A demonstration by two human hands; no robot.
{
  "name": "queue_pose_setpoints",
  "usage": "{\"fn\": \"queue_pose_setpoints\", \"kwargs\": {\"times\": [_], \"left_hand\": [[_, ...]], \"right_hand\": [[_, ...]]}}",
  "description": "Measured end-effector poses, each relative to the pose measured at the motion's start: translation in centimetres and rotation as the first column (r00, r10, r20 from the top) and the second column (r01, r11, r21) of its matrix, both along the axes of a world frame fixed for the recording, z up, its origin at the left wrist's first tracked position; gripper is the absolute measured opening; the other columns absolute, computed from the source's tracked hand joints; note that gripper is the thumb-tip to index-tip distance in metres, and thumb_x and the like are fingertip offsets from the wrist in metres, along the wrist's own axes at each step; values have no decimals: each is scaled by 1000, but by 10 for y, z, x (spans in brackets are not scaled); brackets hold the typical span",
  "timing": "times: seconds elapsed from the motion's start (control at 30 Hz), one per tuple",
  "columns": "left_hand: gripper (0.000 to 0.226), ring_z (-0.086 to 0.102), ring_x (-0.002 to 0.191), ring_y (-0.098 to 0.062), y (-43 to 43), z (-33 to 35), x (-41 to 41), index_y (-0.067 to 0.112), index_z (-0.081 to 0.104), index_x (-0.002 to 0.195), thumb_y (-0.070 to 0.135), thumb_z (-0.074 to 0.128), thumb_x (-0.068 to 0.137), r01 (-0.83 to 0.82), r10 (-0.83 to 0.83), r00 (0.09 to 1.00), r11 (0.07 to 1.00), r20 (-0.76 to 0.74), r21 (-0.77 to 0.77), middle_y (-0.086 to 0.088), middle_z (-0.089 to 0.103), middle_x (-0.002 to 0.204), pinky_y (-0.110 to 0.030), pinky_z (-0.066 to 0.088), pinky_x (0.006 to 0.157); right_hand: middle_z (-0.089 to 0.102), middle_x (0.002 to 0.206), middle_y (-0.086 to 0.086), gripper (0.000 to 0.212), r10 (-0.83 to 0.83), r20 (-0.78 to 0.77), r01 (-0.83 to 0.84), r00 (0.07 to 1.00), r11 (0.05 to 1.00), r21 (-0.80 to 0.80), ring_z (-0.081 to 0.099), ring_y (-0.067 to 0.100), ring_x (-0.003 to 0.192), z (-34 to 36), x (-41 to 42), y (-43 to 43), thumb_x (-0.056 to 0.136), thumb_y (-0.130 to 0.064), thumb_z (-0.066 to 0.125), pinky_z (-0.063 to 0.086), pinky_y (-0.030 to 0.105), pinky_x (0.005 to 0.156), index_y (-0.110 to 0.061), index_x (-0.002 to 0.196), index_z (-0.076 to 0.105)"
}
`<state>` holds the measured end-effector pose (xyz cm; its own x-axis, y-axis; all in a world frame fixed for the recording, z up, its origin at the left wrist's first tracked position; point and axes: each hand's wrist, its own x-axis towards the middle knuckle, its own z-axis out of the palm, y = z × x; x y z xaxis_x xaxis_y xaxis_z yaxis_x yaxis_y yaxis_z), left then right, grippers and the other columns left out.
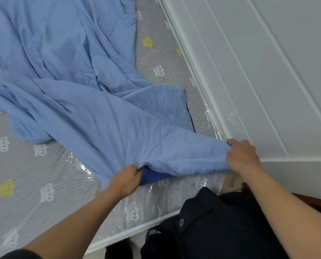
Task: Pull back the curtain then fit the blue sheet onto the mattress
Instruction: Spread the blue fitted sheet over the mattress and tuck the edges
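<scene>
Head view: both your hands — left hand [127,179], right hand [242,156] — grip the blue sheet [71,75] at its near corner, probably to hook it over the mattress [34,184] corner by the white headboard [249,71].

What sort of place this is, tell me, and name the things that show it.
Probably a bedroom. A crown-patterned mattress, wrapped in clear plastic, lies against a white panelled board, and the left hand and right hand grip a blue sheet at its corner.
</scene>
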<state>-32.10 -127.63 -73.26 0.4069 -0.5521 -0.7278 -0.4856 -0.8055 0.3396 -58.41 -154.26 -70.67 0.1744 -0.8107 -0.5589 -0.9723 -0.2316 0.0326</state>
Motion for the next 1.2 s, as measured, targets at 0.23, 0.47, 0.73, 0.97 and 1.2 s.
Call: {"fn": "queue_pose_setpoints", "kwargs": {"times": [0.23,0.47,0.73,0.97,1.2], "left_hand": [[43,62,121,-27,42,36,-108,-7,50,137,15,45,100,-556,689,-119,550,-715,623,-25,59,134,-23,53,89],[44,69,102,-38,77,24,-69,-11,67,118,4,69,76,-663,638,-108,525,-762,534,-33,64,120,-38,57,85],[57,65,89,6,37,37,-12,54,60,110,26,82,65,-125,36,652,990,-758,-61,19,69,97,-14,52,78],[28,65,99,-31,53,-18,39,19,65,96,13,52,71,-113,143,962,984,232,-139,-6,64,104,-40,55,81],[58,65,91,-33,55,-1,41,35,48,123,59,55,70,384,-390,920,890,27,-247,-8,70,94,-37,51,74]], "right_hand": [[28,157,8,103,719,302,-724,626,391,569,30,31,143,-25,71,165,82,-21,68,25,49,117,-41,156,-1],[62,126,-5,80,-7,253,-229,968,398,888,61,14,113,-36,54,178,74,-34,73,55,31,88,-41,145,36],[61,128,16,32,-95,319,-113,943,810,575,58,27,119,-32,112,167,99,3,43,42,11,92,-11,124,57],[75,92,-3,24,-256,555,-155,792,794,588,69,13,87,38,108,69,73,-20,76,50,16,73,-23,96,69],[63,124,1,70,662,-173,-460,730,662,592,63,23,110,37,71,45,63,-46,83,51,34,94,-22,122,54]]}}
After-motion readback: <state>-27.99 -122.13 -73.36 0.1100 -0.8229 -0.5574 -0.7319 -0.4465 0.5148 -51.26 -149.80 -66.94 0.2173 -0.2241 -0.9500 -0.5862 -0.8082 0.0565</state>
